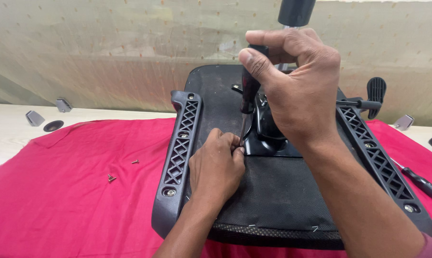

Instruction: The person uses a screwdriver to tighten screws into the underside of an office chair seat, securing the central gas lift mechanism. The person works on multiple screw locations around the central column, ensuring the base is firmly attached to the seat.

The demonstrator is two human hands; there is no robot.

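Red cloth covers the pale bench, and on it lies an upturned office chair seat, its black fabric underside facing up with a latticed plastic armrest bracket along each side. The person's right hand is closed in a fist around the dark handle of a screwdriver, thumb laid over the top, shaft pointing almost straight down to the edge of the black metal mechanism plate at the seat's middle. The left hand rests on the fabric just beside the tip, its fingers pressed together and pinching at the base of the shaft; whether a screw sits between them I cannot tell, since the knuckles hide it.

To my eye, doing this well means keeping the shaft upright over the screw, pressing firmly down so the tip stays seated, and letting the lower hand only steady it.

Two loose screws lie on the cloth to the left, well apart from the seat. A second screwdriver lies at the right edge, and small grey plastic caps sit on the bare bench behind.
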